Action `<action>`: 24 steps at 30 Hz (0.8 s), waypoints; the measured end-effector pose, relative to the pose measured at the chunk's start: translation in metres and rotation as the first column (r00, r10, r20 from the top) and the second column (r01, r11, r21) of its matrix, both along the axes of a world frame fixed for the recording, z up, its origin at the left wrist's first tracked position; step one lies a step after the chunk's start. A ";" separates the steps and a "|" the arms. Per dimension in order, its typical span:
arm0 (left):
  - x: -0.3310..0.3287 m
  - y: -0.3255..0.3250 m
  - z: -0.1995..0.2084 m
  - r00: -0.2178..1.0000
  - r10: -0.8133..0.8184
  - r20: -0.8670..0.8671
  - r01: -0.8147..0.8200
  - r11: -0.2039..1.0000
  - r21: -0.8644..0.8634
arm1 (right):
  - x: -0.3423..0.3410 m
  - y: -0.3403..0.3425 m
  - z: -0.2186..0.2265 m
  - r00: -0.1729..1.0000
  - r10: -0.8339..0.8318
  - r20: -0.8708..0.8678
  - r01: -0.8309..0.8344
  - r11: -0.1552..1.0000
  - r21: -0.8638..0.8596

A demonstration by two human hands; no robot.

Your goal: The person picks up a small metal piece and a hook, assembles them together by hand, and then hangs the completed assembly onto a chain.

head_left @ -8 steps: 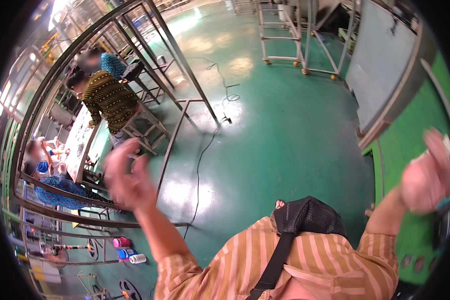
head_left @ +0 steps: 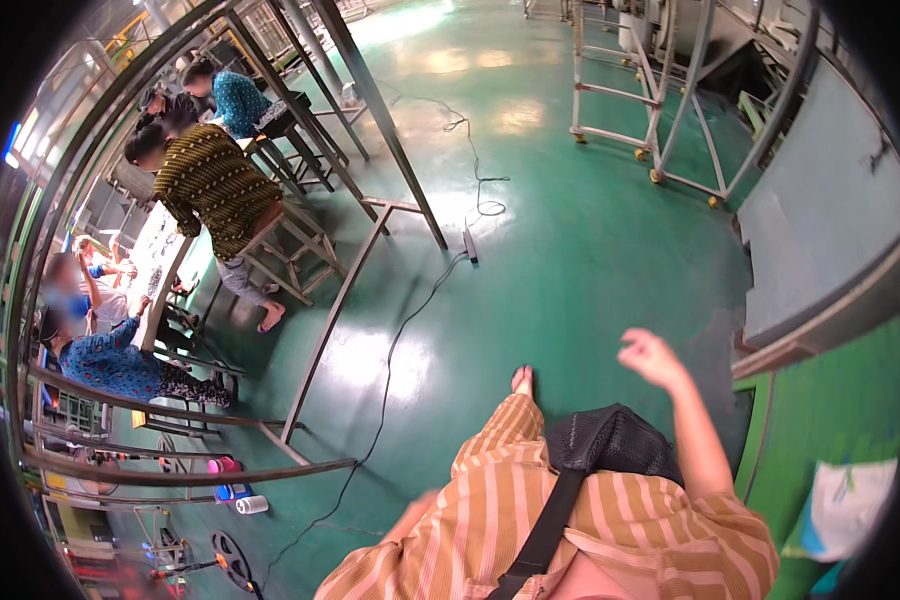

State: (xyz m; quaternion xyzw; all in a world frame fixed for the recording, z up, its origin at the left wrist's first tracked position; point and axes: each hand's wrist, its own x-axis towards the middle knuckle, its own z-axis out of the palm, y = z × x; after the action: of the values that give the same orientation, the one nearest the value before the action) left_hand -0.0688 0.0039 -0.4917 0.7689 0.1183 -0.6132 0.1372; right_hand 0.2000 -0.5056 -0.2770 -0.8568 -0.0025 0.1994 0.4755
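Observation:
My right hand (head_left: 652, 358) hangs over the green floor, in front of the black mesh bag (head_left: 610, 443) strapped across my body. Its fingers are loosely bent and a little apart, and nothing shows in them. Low at my left side, my left hand (head_left: 422, 503) is mostly covered by my striped clothing. Only a blurred bit of skin and forearm comes out there, so its fingers cannot be made out. Neither hand touches any object that I can see. One bare foot (head_left: 523, 380) shows beyond the striped trouser leg.
A dark metal frame (head_left: 320, 375) stands on the left, with seated people (head_left: 215, 185) at a table behind it. A black cable (head_left: 395, 350) crosses the floor to a power strip (head_left: 470, 246). Wheeled racks (head_left: 618, 138) and a grey panel (head_left: 830, 200) stand right, near a white bag (head_left: 845, 505).
Both hands have dropped from their raised, spread positions. The right came inward to the left; the left sank beside my body. My view has shifted, and the white bag at right now shows.

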 end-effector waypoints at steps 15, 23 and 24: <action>0.665 -0.211 0.024 0.875 -0.132 0.465 0.261 0.939 -0.225 | 0.211 -0.215 -0.188 0.468 -0.614 -0.636 0.679 0.710 -0.187; 0.893 -0.301 0.002 0.532 0.770 0.353 -0.340 0.576 -0.743 | 0.525 -0.281 -0.239 0.611 -0.471 -0.636 0.478 0.860 -0.177; 0.868 -0.315 -0.027 0.530 0.794 0.297 -0.449 0.560 -0.697 | 0.575 -0.289 -0.232 0.650 -0.434 -0.624 0.424 0.888 -0.175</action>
State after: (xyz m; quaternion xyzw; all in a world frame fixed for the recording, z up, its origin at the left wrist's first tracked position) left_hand 0.7993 -0.3108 -0.5190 0.7419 0.1717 -0.2535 0.5966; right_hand 0.7750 -0.7947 -0.5088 -0.7132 0.3656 0.3646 0.4741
